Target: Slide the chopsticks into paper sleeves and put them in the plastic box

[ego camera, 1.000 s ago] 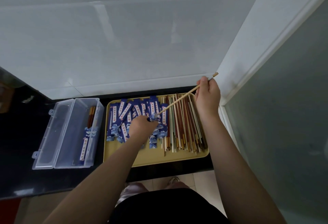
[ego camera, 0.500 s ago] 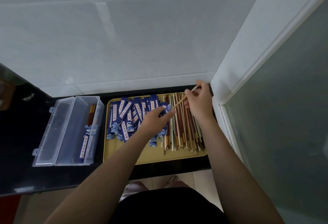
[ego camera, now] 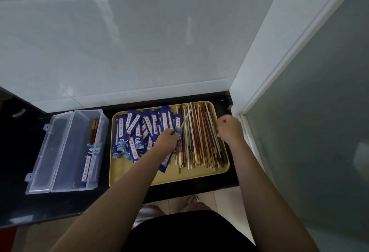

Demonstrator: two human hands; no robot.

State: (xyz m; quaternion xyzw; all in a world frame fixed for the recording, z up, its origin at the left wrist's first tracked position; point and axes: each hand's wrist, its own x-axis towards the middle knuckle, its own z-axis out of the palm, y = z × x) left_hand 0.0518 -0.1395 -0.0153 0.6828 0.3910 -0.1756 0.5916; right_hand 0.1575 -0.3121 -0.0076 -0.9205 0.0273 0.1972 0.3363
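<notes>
My left hand (ego camera: 167, 139) grips a blue paper sleeve (ego camera: 167, 161) over the yellow tray (ego camera: 199, 176). A light wooden chopstick (ego camera: 185, 119) sticks out of the sleeve's top, pointing up and to the right. My right hand (ego camera: 228, 127) hovers over the right side of the loose chopsticks (ego camera: 201, 137), fingers curled and holding nothing. A heap of blue sleeves (ego camera: 139, 131) fills the tray's left half. The clear plastic box (ego camera: 60, 151) lies open to the left, with sleeved chopsticks (ego camera: 90, 151) in its right compartment.
The tray and box sit on a black counter (ego camera: 20, 201) against a white tiled wall (ego camera: 139, 41). A white door frame (ego camera: 269, 51) with frosted glass rises close on the right. My feet show on the floor below the counter edge.
My right hand pushed the chopstick down into the sleeve, then let go and drew back to the right. My left hand still holds the sleeve, with most of the chopstick inside.
</notes>
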